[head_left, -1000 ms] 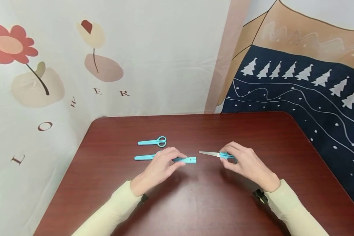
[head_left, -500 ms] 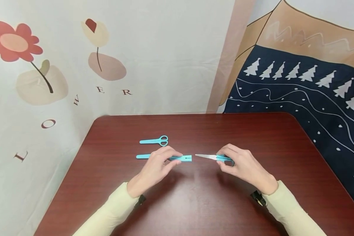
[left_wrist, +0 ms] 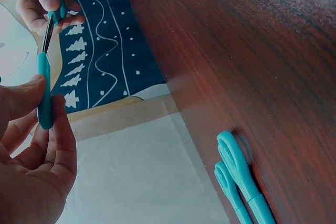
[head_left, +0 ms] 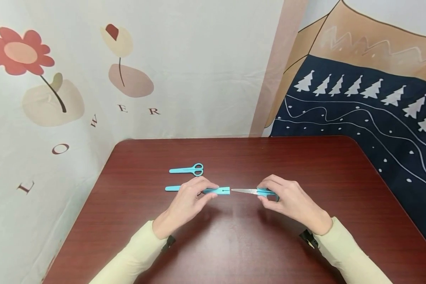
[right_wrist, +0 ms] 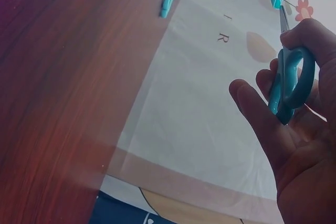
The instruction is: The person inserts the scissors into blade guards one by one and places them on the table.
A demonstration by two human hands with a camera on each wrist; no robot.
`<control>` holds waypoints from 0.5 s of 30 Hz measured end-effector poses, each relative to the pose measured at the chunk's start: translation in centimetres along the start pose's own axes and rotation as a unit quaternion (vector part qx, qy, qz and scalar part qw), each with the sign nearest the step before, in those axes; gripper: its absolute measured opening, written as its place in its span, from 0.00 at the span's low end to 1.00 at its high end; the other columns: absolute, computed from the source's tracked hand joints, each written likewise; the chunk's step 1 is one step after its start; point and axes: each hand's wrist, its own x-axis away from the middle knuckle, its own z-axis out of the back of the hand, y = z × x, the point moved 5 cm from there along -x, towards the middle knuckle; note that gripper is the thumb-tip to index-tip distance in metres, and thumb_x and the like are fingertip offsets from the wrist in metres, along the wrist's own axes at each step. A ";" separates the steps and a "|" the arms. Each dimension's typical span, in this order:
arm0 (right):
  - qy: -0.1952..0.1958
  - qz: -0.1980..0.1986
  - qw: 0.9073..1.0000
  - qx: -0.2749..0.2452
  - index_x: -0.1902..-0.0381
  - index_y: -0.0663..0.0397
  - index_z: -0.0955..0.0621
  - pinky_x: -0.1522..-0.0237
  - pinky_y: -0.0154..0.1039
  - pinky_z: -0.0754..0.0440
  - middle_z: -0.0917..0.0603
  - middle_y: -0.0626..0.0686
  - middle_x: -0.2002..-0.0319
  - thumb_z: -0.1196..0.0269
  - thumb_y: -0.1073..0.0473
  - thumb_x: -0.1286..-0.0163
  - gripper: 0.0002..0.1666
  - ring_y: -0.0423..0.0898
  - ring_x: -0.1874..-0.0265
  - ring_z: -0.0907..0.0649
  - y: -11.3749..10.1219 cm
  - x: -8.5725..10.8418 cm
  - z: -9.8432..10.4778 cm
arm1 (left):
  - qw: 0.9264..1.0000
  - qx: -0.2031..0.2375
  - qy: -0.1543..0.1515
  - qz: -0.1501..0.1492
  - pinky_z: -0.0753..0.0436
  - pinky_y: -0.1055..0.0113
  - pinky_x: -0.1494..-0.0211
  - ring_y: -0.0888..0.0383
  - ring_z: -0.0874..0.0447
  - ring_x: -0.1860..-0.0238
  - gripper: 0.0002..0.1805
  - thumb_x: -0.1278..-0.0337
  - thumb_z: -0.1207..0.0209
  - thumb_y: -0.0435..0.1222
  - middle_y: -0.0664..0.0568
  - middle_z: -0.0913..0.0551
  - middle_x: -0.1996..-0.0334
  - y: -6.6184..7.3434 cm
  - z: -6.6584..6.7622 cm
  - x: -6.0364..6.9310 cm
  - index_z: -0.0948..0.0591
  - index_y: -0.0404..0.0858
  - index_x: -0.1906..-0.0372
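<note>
My left hand [head_left: 186, 201] pinches a turquoise scissors sheath [head_left: 222, 191] between thumb and fingers, its mouth facing right. Opposite it, my right hand [head_left: 292, 199] grips the turquoise handle of a pair of scissors [head_left: 246, 191]. The metal blades are together and point left, lined up with the sheath. In the head view the blade tip sits right at the sheath's mouth; whether it touches or has entered slightly I cannot tell. The right wrist view shows the scissors' handle loops [right_wrist: 287, 77] in my right hand, some fingers partly hidden behind them.
Two more turquoise scissors lie in their sheaths on the dark red table: the far pair [head_left: 185, 170] in full view, the nearer pair [head_left: 172, 188] partly hidden behind my left hand. Printed cloths [head_left: 198, 79] hang beyond the table's far edge [head_left: 234, 138].
My right hand has moved left with the scissors, closing the gap between blade tip and sheath. My left hand still holds the sheath. The head view has shifted slightly.
</note>
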 end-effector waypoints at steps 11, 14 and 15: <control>-0.003 0.021 1.000 0.007 0.55 0.52 0.15 0.67 0.28 0.17 0.16 0.43 0.59 0.25 0.62 0.43 0.17 0.36 0.70 0.17 -0.4 -0.4 -0.4 | 1.000 -0.009 0.006 -0.006 0.18 0.66 0.64 0.62 0.21 0.66 0.11 0.44 0.26 0.31 0.59 0.15 0.62 0.1 0.0 0.1 0.10 0.41 0.55; -0.005 0.024 1.000 0.012 0.55 0.52 0.15 0.66 0.29 0.16 0.16 0.43 0.58 0.24 0.62 0.43 0.18 0.36 0.69 0.17 -0.5 -0.5 -0.4 | 1.000 -0.010 0.010 -0.010 0.21 0.71 0.64 0.59 0.20 0.66 0.11 0.45 0.26 0.31 0.59 0.15 0.63 0.2 0.0 0.1 0.10 0.40 0.56; -0.006 0.024 1.000 0.014 0.55 0.52 0.15 0.65 0.29 0.15 0.16 0.44 0.58 0.24 0.62 0.43 0.18 0.36 0.69 0.17 -0.5 -0.6 -0.4 | 1.000 -0.010 0.010 -0.011 0.21 0.71 0.64 0.59 0.20 0.66 0.11 0.45 0.26 0.31 0.59 0.15 0.63 0.2 0.0 0.1 0.10 0.40 0.55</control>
